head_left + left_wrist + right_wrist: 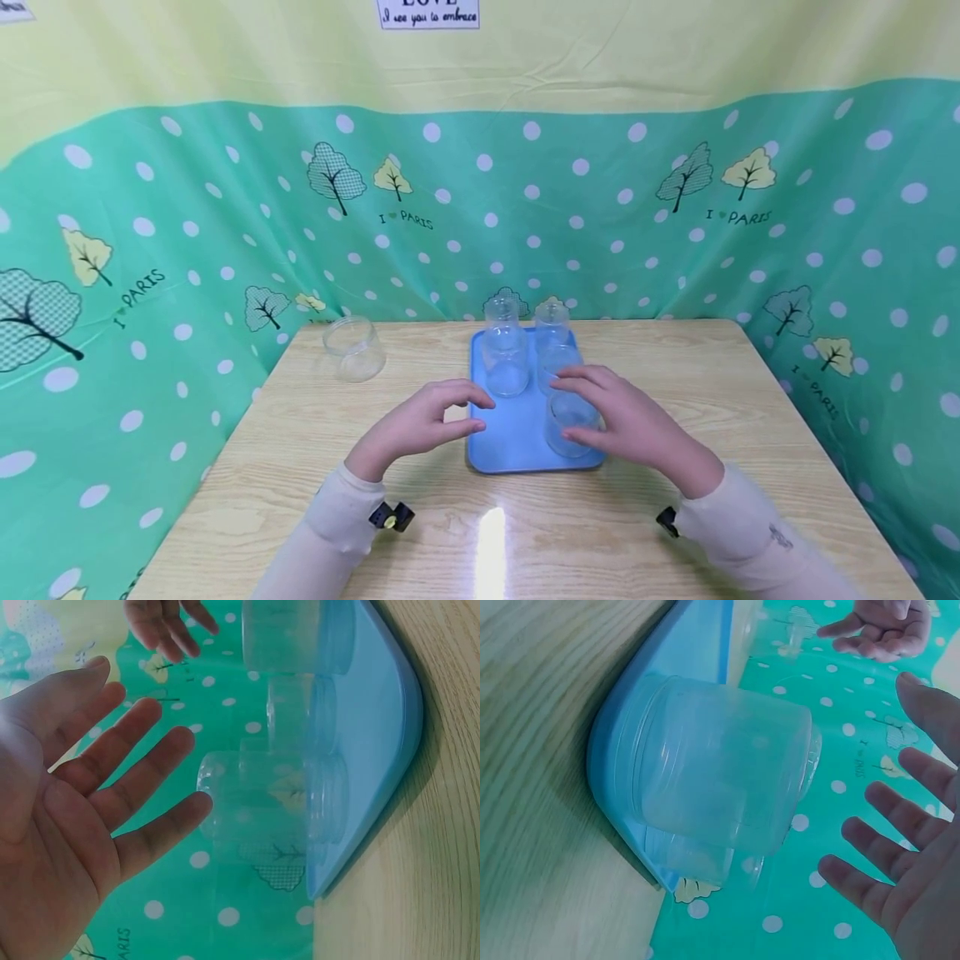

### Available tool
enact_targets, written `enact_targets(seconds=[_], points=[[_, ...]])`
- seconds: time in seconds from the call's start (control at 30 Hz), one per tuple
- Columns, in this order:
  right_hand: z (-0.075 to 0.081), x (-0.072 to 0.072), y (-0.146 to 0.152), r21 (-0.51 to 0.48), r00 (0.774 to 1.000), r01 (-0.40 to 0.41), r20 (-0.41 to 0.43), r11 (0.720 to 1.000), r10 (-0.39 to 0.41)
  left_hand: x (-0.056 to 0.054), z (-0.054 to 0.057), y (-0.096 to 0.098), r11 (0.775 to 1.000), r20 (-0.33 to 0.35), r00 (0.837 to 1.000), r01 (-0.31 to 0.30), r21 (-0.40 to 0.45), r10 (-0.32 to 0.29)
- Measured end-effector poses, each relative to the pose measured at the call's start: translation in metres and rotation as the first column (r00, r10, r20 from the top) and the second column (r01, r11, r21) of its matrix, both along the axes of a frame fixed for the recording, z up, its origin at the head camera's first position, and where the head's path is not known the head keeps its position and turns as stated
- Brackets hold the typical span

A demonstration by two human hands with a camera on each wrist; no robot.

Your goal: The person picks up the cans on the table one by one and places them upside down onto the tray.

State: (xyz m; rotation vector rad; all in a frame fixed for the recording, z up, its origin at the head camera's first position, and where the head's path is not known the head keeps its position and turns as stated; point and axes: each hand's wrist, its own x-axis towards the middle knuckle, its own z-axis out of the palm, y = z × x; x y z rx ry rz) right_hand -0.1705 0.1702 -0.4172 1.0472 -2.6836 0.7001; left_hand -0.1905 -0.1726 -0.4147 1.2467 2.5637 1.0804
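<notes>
Hands spread, holding nothing: our right hand [622,417] hovers beside the near jar [567,425] at 5 o'clock on the blue tray [510,446]; left hand [420,425] at 9.

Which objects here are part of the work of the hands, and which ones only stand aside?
In use:
- blue tray
- clear jars on the tray; nearest jar
- left hand, open beside the tray
- right hand, open near the nearest jar

Standing aside:
- single clear jar at the table's far left
- wooden table
</notes>
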Motion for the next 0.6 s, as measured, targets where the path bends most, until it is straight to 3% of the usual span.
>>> enact_targets(seconds=[0.23, 0.6], points=[[-0.003, 0.01, 0.004, -0.042, 1.0, 0.001, -0.018, 0.999, -0.001, 0.0, 0.0, 0.001, 1.0, 0.019, 1.0, 0.001, 0.002, -0.001], [-0.008, 0.016, 0.008, -0.079, 0.999, 0.019, -0.038, 0.997, -0.022, 0.0, -0.003, 0.003, 0.999, -0.006, 0.999, 0.036, 0.014, -0.035]])
